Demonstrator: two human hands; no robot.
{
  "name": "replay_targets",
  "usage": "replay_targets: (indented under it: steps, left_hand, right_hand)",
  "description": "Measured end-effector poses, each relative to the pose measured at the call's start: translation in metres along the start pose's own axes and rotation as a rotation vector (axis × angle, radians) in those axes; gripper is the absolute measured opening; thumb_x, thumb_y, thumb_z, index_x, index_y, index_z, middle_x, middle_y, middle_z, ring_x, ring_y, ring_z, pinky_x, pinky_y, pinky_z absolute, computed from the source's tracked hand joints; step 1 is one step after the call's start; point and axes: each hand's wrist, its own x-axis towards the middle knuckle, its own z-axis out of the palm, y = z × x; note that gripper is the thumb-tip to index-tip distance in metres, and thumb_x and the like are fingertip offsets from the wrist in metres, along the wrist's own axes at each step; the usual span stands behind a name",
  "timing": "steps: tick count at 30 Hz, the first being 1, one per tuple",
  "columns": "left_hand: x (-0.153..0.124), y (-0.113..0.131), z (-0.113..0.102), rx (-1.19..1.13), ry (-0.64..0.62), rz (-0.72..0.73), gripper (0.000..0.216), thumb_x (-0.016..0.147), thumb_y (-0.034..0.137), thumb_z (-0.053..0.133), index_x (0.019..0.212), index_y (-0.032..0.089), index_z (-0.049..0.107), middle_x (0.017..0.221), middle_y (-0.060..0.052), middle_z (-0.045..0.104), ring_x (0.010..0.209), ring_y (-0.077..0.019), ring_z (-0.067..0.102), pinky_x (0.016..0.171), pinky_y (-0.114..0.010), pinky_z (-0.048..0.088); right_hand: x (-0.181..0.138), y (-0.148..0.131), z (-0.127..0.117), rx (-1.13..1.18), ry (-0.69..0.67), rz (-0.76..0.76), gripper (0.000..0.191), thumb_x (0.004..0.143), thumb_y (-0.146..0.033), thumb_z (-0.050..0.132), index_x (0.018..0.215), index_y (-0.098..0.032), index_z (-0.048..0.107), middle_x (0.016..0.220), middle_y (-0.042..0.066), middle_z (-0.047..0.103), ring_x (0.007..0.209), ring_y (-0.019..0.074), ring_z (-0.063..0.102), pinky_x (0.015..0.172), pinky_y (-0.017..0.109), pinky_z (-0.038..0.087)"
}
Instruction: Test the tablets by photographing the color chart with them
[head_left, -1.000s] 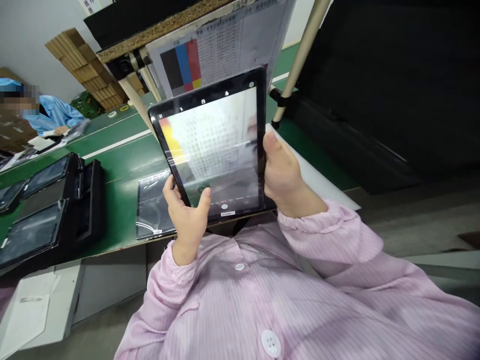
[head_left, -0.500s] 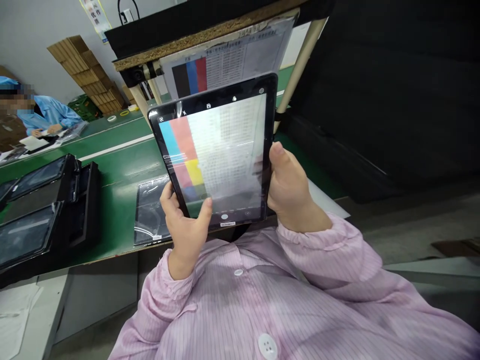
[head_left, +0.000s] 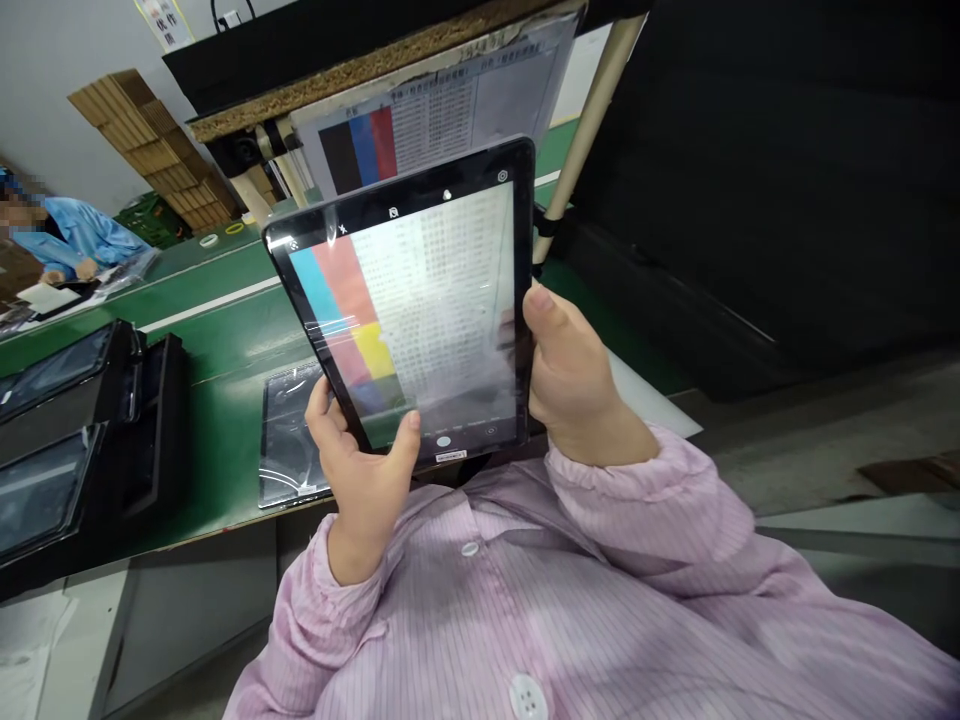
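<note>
Left hand (head_left: 360,485) clamped on lower-left corner of tablet (head_left: 442,310), thumb over the screen; right hand (head_left: 574,375) clamped on its right edge. Hands apart. Tablet is in the air above the near edge of the desk (head_left: 217,440), tilted, screen facing wearer, long axis near-to-far, top end pointing away and slightly left. Dark panel (head_left: 289,435) flat at desk's near edge, left of it. Black tray (head_left: 178,420) farther left. Chart (head_left: 442,115) behind tablet. Person in blue (head_left: 94,235) well beyond, on left.
</note>
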Motion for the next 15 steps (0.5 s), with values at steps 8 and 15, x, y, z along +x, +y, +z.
replay_targets:
  steps: [8, 15]
  left_hand:
    - [0.004, -0.006, -0.001, 0.013, 0.000, -0.018, 0.082, 0.078, 0.033, 0.081, 0.145, 0.022, 0.033, 0.123, -0.013, 0.062, 0.108, -0.0226, 0.068, 0.093, -0.037, 0.057]
    - [0.014, -0.029, 0.007, -0.178, -0.031, -0.223, 0.069, 0.084, 0.039, 0.073, 0.140, 0.021, 0.037, 0.122, -0.013, 0.066, 0.111, -0.0240, 0.068, 0.102, -0.043, 0.052]
  right_hand:
    - [0.006, 0.000, 0.009, -0.043, -0.003, 0.026, 0.048, 0.087, -0.072, 0.061, 0.100, -0.027, 0.070, 0.105, 0.002, 0.073, 0.120, 0.0273, 0.066, 0.090, 0.039, 0.062]
    - [0.030, 0.011, -0.007, -0.040, -0.134, -0.106, 0.048, 0.096, -0.058, 0.058, 0.141, -0.039, 0.058, 0.153, -0.001, 0.051, 0.136, 0.0191, 0.055, 0.105, 0.034, 0.053]
